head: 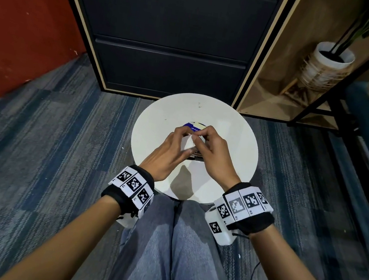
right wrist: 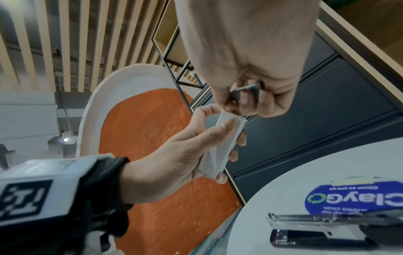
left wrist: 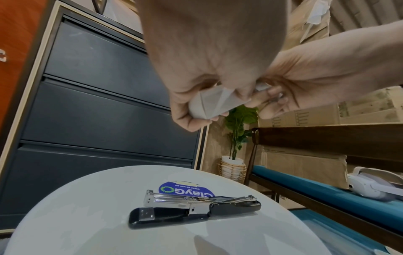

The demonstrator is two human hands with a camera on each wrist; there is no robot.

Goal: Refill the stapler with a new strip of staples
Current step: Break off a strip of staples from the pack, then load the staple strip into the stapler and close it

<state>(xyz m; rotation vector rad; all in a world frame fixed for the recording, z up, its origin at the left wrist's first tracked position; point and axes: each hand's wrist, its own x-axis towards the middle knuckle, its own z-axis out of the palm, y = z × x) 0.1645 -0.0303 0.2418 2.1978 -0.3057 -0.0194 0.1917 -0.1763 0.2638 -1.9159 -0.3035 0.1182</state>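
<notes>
A small white staple box (left wrist: 216,103) is held above the round white table (head: 231,145). My left hand (head: 179,138) grips it by its sides. At the box's open end my right hand (right wrist: 242,101) pinches a short grey strip (right wrist: 247,90) that looks like staples; it is mostly hidden by the fingers. The black and chrome stapler (left wrist: 196,208) lies on the table below the hands, swung open with its metal staple channel bare. In the head view only a sliver of the stapler (head: 196,156) shows under the hands.
A blue round sticker (left wrist: 187,189) is stuck to the table just behind the stapler. A dark drawer cabinet (head: 168,33) stands close behind the table. To the right are a potted plant (head: 330,64) and a bench with a teal cushion (left wrist: 316,188).
</notes>
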